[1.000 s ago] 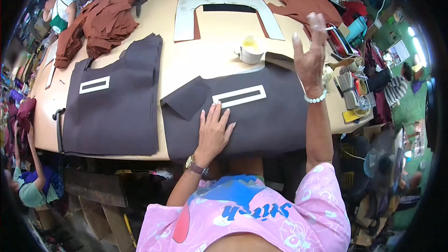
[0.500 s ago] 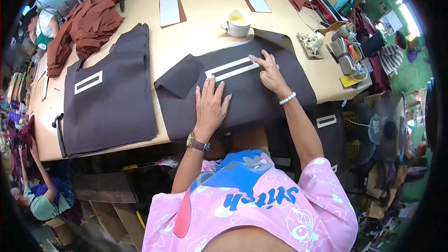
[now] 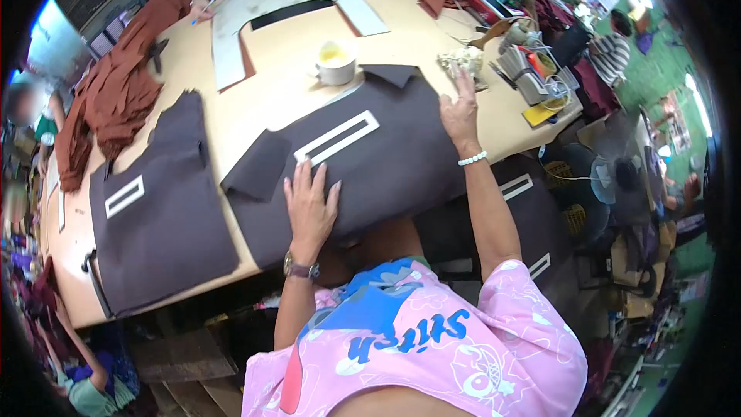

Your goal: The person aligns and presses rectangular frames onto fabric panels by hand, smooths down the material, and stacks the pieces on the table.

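Note:
A dark cut fabric panel (image 3: 386, 162) lies before me on the table, its left corner and a far corner folded over. On it rests a white rectangular frame strip (image 3: 340, 137) with a long slot. My left hand (image 3: 311, 205) lies flat on the fabric, fingers spread, fingertips at the frame's near left end. My right hand (image 3: 461, 112) is stretched out beyond the panel's right side, its fingertips at a crumpled cream cloth (image 3: 471, 58). Whether they touch the cloth I cannot tell. A white cup (image 3: 336, 69) with yellowish contents stands beyond the panel.
Stacked dark panels (image 3: 166, 224) with another white frame (image 3: 125, 196) lie left. Reddish-brown fabric (image 3: 116, 100) is heaped farther left. Across the table (image 3: 270, 100), another person's hands hold a pale pattern piece (image 3: 231, 27). Bundled tools and papers (image 3: 532, 77) crowd the right edge.
My right hand has left the frame's right end and reached out to the cream cloth. My left hand stays on the fabric by the frame. The view has turned to the right.

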Demonstrator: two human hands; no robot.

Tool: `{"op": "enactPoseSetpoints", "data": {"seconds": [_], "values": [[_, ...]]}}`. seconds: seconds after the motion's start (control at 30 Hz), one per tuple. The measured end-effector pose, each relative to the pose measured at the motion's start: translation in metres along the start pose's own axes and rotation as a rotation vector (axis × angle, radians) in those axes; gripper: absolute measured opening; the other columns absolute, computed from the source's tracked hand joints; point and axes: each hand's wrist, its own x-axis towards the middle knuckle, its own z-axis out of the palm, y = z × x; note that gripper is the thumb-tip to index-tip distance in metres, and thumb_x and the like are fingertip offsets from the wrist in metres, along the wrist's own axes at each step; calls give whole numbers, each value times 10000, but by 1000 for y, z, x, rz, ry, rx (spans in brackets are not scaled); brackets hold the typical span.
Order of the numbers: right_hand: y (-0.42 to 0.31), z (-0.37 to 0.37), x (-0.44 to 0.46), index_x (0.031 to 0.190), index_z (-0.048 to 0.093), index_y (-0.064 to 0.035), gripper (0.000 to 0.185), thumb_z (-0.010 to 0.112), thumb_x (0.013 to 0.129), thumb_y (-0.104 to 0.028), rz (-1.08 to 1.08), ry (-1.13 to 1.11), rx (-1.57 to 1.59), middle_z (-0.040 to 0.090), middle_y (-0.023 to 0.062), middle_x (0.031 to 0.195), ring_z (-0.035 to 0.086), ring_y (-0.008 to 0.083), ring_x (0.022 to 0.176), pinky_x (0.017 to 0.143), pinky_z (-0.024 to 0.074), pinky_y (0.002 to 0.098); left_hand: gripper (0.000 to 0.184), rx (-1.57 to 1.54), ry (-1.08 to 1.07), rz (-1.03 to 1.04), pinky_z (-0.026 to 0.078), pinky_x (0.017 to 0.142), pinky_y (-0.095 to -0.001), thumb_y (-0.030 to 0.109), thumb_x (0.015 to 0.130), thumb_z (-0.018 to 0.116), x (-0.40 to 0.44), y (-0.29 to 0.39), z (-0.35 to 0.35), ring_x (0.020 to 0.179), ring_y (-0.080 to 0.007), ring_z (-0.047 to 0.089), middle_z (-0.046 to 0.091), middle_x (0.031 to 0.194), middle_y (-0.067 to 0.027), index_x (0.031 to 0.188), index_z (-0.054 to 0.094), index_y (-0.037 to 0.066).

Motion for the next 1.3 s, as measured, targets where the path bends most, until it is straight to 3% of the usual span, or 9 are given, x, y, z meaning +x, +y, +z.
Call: {"op": "enactPoseSetpoints", "data": {"seconds": [0.33, 0.5, 0.6, 0.73, 0.77, 0.9, 1.03, 1.17, 1.3], "values": [[90, -43, 28, 1374, 313, -31, 605, 540, 824, -140, 126, -20, 223, 247, 284, 1384, 221, 358, 1327, 1080, 224, 392, 483, -15, -160, 207, 310, 994, -474, 278, 793, 638, 97, 61, 1, 1221, -363, 377, 424, 1300, -203, 1177, 511, 14], [104, -47, 47, 1385, 305, -30, 545, 423, 861, -123, 541, 36, 778, 538, 138, 1058, 559, 172, 908, 842, 456, 277, 614, -254, -93, 407, 312, 1027, -419, 320, 788, 652, 191, 140, 70, 1250, -359, 359, 372, 1352, -206, 1275, 423, 26], [118, -48, 58, 1369, 349, -43, 503, 355, 915, -259, 613, -48, 920, 562, 32, 903, 516, 73, 758, 732, 440, 235, 743, -362, -150, 395, 316, 1030, -403, 370, 745, 689, 237, 155, 137, 1260, -353, 350, 361, 1361, -208, 1316, 365, 21], [144, -34, 72, 1268, 443, 63, 504, 312, 910, -266, 523, 155, 770, 542, 159, 1189, 507, 208, 1102, 981, 355, 305, 889, -371, -193, 370, 280, 1034, -465, 495, 696, 687, 260, 163, 191, 1280, -341, 320, 352, 1374, -194, 1349, 316, 20], [140, -40, 74, 1344, 369, -22, 541, 289, 930, -360, 601, 54, 788, 435, 167, 1343, 330, 209, 1298, 1063, 190, 302, 907, -303, -234, 362, 270, 1038, -471, 514, 695, 679, 259, 165, 194, 1290, -336, 309, 346, 1382, -189, 1356, 303, 19], [157, -14, 80, 1367, 215, 80, 595, 252, 950, -343, 586, 63, 959, 393, 169, 1371, 290, 209, 1317, 1098, 130, 299, 914, -248, -255, 344, 235, 1054, -481, 530, 693, 666, 253, 167, 201, 1314, -326, 279, 337, 1397, -173, 1358, 312, 13], [183, 31, 67, 1307, 354, 85, 542, 247, 950, -308, 565, 91, 993, 393, 192, 1366, 316, 250, 1298, 1081, 188, 352, 872, -212, -195, 379, 281, 1025, -470, 540, 706, 650, 252, 164, 205, 1289, -337, 318, 368, 1367, -202, 1324, 362, -5], [183, 27, 61, 1299, 451, -75, 506, 213, 958, -363, 463, -7, 300, 396, 252, 1312, 338, 407, 1207, 1046, 203, 460, 833, -239, -141, 424, 322, 987, -441, 516, 694, 669, 252, 165, 205, 1214, -334, 395, 430, 1302, -190, 1280, 410, -17], [160, 12, 63, 1293, 469, -102, 555, 236, 940, -460, 491, -100, 85, 383, 244, 1324, 305, 410, 1232, 1030, 166, 520, 802, -313, -118, 418, 332, 969, -434, 496, 665, 701, 253, 166, 203, 1171, -327, 422, 459, 1259, -172, 1233, 457, -15]]}}
